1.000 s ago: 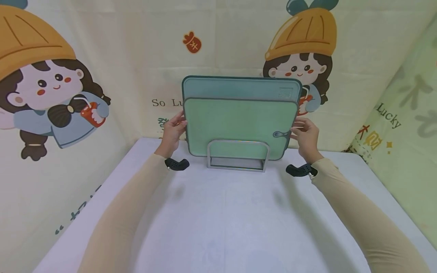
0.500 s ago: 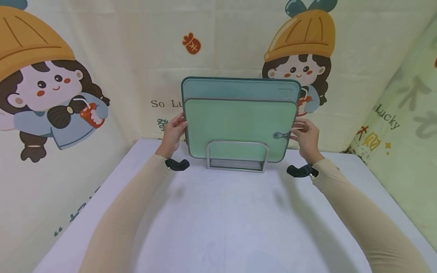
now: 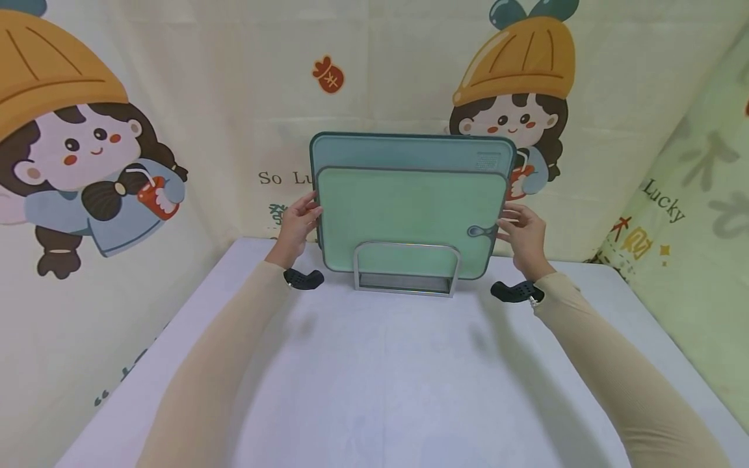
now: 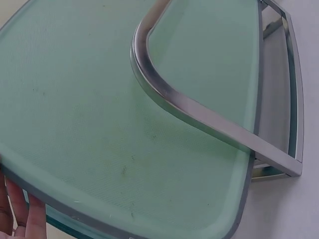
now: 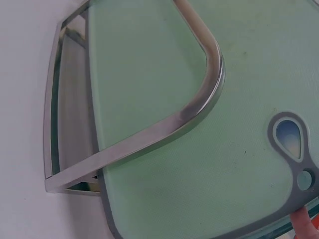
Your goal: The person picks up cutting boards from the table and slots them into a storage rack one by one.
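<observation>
A light green cutting board (image 3: 409, 208) stands upright in a metal rack (image 3: 406, 246) at the back of the table. Behind it in the same rack stands a larger teal cutting board (image 3: 409, 153). My left hand (image 3: 298, 224) holds the green board's left edge, and my right hand (image 3: 523, 234) holds its right edge near the grey hanging hole (image 3: 476, 231). The left wrist view shows the green board (image 4: 124, 124) behind the rack's front loop (image 4: 199, 114), with fingertips (image 4: 20, 214) at its edge. In the right wrist view a fingertip (image 5: 304, 221) touches the board (image 5: 199, 164) by the hole.
The white table (image 3: 386, 364) stretches from the rack toward me. Cartoon-printed cloth walls (image 3: 117, 162) close in at the back and on both sides. Black wrist mounts (image 3: 303, 278) sit under both wrists.
Both hands stay on the green board's side edges. The board and rack look nearly the same, and the view has shifted only slightly.
</observation>
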Motion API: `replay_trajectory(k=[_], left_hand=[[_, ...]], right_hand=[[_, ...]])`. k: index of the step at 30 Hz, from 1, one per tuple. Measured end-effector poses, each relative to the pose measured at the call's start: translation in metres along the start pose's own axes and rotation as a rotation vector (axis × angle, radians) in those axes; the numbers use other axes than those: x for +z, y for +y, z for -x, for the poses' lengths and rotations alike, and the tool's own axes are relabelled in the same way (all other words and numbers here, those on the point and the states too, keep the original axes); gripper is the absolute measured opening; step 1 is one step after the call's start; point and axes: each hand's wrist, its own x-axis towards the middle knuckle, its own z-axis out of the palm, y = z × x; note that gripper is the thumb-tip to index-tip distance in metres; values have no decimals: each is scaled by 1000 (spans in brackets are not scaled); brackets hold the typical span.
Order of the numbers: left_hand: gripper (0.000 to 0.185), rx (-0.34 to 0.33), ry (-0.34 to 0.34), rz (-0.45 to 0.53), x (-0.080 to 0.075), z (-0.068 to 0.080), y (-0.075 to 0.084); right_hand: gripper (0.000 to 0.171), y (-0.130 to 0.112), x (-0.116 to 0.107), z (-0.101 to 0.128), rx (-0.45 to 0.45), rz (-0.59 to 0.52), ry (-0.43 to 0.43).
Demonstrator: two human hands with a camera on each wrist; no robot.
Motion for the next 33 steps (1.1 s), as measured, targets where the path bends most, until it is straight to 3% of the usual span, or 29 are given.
replay_trajectory(k=[5,18,22,26,33], left_hand=[[46,-29,25,-12,2,1,1],[43,-52,39,-37,5,0,3],[40,-54,37,-4,5,2,5],[38,-44,14,48,3,6,6],[42,-22,-94,182,-5,21,5]], right_hand=[[35,0,2,-1,22,72,16],[35,1,1,-3,22,58,18],[35,0,1,-3,28,64,19],[37,-1,0,-2,38,37,13],[49,-2,1,7,27,-30,-24]])
